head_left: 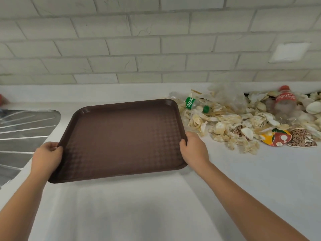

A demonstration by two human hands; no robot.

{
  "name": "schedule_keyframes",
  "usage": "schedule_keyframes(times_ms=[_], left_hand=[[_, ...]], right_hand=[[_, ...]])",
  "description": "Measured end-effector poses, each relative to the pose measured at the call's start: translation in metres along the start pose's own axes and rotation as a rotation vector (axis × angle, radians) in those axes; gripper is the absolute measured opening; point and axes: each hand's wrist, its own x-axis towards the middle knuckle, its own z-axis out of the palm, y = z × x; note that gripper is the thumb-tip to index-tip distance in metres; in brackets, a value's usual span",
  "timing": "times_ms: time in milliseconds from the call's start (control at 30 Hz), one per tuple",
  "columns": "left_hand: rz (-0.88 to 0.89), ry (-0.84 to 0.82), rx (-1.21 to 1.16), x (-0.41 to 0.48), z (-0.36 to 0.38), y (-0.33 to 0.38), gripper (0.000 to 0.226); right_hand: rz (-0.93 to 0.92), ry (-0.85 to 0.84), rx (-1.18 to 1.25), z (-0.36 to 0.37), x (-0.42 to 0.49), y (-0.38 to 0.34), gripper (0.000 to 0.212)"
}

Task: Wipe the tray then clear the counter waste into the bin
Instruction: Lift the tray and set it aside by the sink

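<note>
A dark brown plastic tray (pixel 121 136) with a textured, bare inside is over the white counter (pixel 156 206), its near edge seemingly raised a little. My left hand (pixel 46 157) grips its left rim, thumb curled over the edge. My right hand (pixel 194 150) grips the right rim the same way. A heap of counter waste (pixel 234 122) lies to the right of the tray: pale peels and shells, a crushed Sprite bottle (pixel 192 104), a Coca-Cola bottle (pixel 284 101), crumpled clear plastic and flattened paper cups (pixel 278 140). No bin or cloth is in view.
A steel sink drainboard (pixel 22 133) sits at the left, just beyond my left hand. A grey brick-tiled wall (pixel 139 40) runs behind the counter, with a white switch plate (pixel 290 52) at the right. White countertop stretches in front of the tray.
</note>
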Motion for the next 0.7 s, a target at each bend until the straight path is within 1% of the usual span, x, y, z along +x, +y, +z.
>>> schedule_keyframes(times_ms=[167,333,500,700], left_hand=[[0.066,-0.040,0.057,0.056,0.006,-0.007,0.022],[0.076,-0.062,0.050,0.102,0.008,-0.018,0.026],[0.091,-0.082,0.059,0.135,0.010,-0.025,0.027],[0.061,-0.093,0.030,0.159,0.015,-0.038,0.025]], right_hand=[[0.035,-0.049,-0.139,0.043,0.016,-0.028,0.029],[0.058,-0.062,-0.205,0.079,0.028,-0.051,0.028],[0.065,-0.082,-0.285,0.096,0.045,-0.067,0.029],[0.051,-0.101,-0.324,0.110,0.064,-0.083,0.029]])
